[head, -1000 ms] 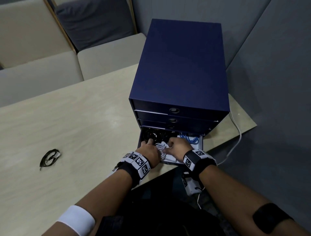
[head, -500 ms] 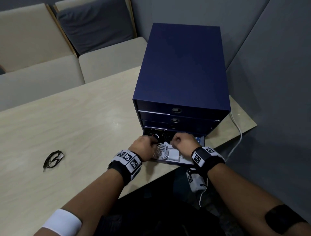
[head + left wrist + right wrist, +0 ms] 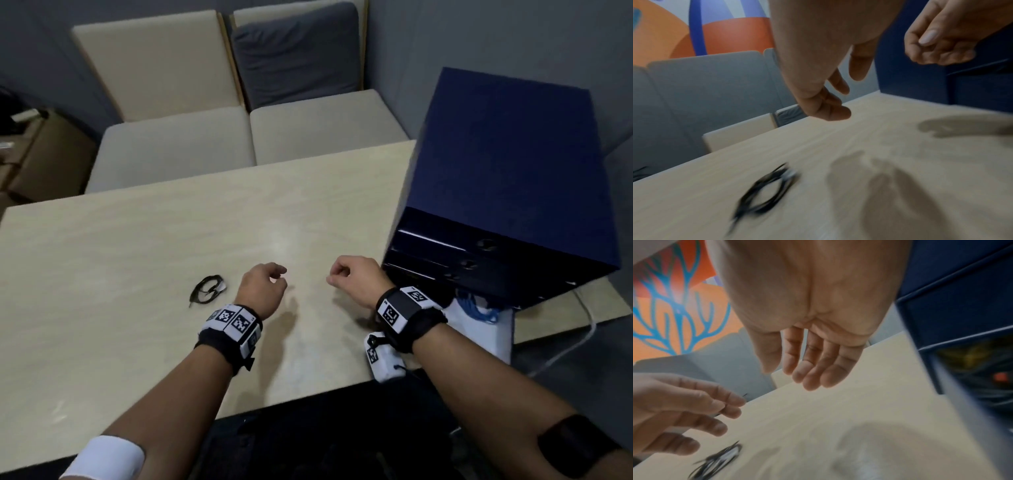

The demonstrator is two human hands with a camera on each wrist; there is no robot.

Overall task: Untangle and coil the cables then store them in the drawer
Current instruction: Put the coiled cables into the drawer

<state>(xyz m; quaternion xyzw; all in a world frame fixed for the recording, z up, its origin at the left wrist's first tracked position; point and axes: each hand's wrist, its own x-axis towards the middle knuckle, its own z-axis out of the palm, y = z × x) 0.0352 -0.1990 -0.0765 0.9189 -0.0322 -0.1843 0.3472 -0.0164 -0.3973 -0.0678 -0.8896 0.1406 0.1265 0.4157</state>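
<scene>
While both hands hover above the tabletop (image 3: 137,274), neither holds anything: left hand (image 3: 262,289) grip is loose, fingers relaxed and slightly curled; right hand (image 3: 356,281) grip the same. Black coiled cable (image 3: 206,290) lies on the tabletop just left of the left hand. Bottom drawer (image 3: 479,329) of the blue cabinet (image 3: 507,178) is pulled out right of the right hand, blue cable (image 3: 478,306) inside.

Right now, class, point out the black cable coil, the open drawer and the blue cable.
black cable coil (image 3: 207,290): head view, its loop.
open drawer (image 3: 479,329): head view, its white inner floor.
blue cable (image 3: 478,307): head view, the bundle's middle.
</scene>
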